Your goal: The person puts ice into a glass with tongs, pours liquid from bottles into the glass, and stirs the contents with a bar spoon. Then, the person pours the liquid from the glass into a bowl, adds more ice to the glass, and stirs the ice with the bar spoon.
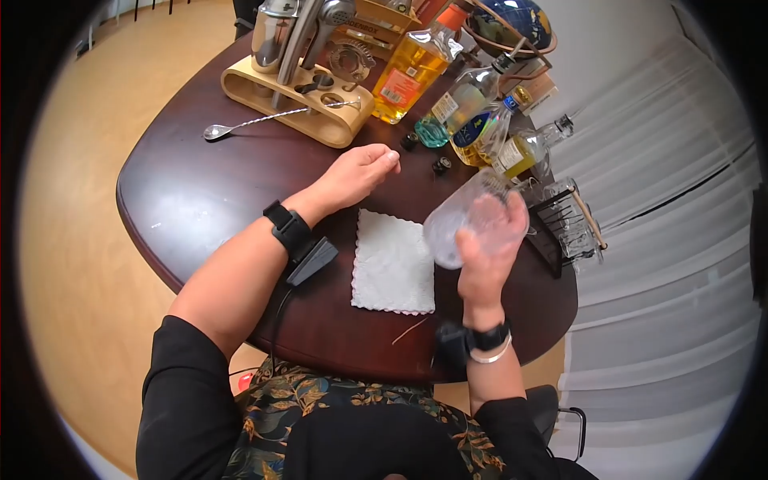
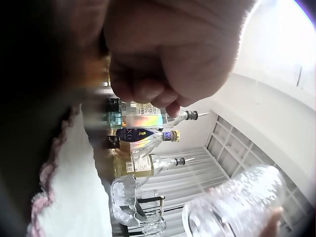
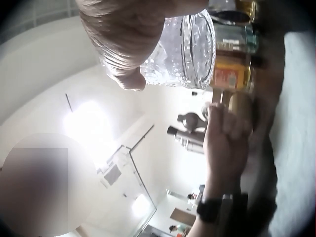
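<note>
My right hand [image 1: 490, 248] grips a large clear glass [image 1: 458, 228], held tilted over the right of the table and blurred in the head view. Its wall looks bumpy and see-through in the right wrist view, where my thumb and fingers wrap round it. To the left, my left hand [image 1: 362, 174] rests idle near the table, fingers loosely curled with nothing seen in them. Between the two hands lies a white cloth [image 1: 394, 264] with a scalloped pink edge. Two small black caps [image 1: 441, 165] sit just beyond my left hand.
A wooden bar-tool stand [image 1: 292, 108] holds a shaker and other tools, with a twisted bar spoon [image 1: 240, 126] leaning on it. Several bottles, one filled with amber liquid [image 1: 412, 76], line the back. A dark rack with glasses [image 1: 570, 224] stands at the right edge.
</note>
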